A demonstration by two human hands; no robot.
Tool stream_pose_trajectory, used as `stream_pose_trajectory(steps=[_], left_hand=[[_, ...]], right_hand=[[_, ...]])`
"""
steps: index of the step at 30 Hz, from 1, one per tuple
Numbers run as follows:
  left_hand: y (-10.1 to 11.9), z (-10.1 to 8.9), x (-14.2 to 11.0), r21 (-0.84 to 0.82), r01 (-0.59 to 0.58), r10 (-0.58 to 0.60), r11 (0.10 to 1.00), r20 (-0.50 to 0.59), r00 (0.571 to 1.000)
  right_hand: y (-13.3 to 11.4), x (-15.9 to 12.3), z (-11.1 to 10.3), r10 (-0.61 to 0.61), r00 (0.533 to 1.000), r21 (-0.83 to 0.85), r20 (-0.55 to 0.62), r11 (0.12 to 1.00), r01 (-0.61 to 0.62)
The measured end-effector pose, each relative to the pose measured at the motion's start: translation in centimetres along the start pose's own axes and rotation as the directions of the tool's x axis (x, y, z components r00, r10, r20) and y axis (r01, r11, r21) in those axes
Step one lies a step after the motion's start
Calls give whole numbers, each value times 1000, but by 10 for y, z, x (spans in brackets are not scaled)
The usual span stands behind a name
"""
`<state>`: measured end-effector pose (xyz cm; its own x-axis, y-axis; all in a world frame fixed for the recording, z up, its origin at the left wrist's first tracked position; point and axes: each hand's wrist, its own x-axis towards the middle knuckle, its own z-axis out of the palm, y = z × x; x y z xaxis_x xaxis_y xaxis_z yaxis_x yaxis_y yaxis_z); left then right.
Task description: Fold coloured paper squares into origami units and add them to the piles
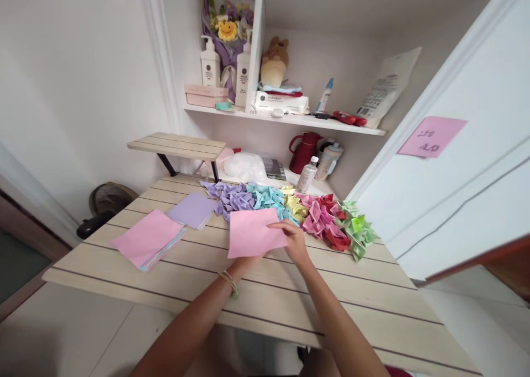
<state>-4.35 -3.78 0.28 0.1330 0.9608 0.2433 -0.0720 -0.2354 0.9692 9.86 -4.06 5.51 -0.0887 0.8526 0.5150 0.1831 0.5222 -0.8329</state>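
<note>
A pink sheet of paper [252, 233] is raised above the table in front of me. My right hand [295, 239] pinches its right edge, thumb and fingers on the sheet. My left hand [247, 263] reaches under the sheet's lower edge; the paper hides its fingers, so its grip does not show. A stack of coloured paper [149, 236] with pink on top lies to the left, beside a smaller purple stack [192, 210]. Behind the sheet spreads a row of folded paper pieces in purple [236, 197], blue [267, 196], yellow [295, 207], pink [317, 217], red [336, 240] and green [359, 231].
The slatted table [165, 280] carries a small raised stand [178, 144] at its back left. Behind the folded pieces stand a clear bottle [307, 175], a red jug [304, 152] and a pale cup [329, 162]. A shelf [290, 120] overhangs them. A pink note [433, 137] sticks to the right-hand panel.
</note>
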Motion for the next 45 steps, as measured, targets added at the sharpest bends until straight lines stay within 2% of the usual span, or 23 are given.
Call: stream_pose_trajectory(steps=[3,7,12,19,25,28,32,36,43,45], left_hand=[[9,-5,-1,-50,-13,12,999,-11,1000],[20,-12,-4,-118,2,0,993,18,1000],[23,-17,-1,-80,72,-76,994,-40,996],[22,-13,3,-132,103,-125,986,-174,977],[26,-9,3,-171,233,-251,957,-94,963],[23,-9,3,-168,269,-286,948,-88,954],[19,-11,4,-168,245,-268,955,-134,954],[19,-10,4,-186,215,-244,959,-151,958],[23,-8,1,-223,86,-144,971,-257,956],[25,-6,-1,-226,69,-120,972,-220,968]], right_hand=[[13,-14,-41,70,997,26,-19,997,-70],[21,-23,-59,126,991,32,-45,992,-124],[27,-31,-54,195,980,45,-36,980,-193],[30,-36,-38,275,952,154,-132,955,-254],[29,-35,-31,286,948,264,-142,934,-243],[28,-36,-31,287,946,281,-150,930,-238],[28,-37,-29,281,944,285,-175,932,-224],[30,-38,-29,236,954,215,-186,957,-195],[28,-40,-30,219,967,119,-131,972,-204],[27,-41,-29,196,975,99,-102,978,-186]])
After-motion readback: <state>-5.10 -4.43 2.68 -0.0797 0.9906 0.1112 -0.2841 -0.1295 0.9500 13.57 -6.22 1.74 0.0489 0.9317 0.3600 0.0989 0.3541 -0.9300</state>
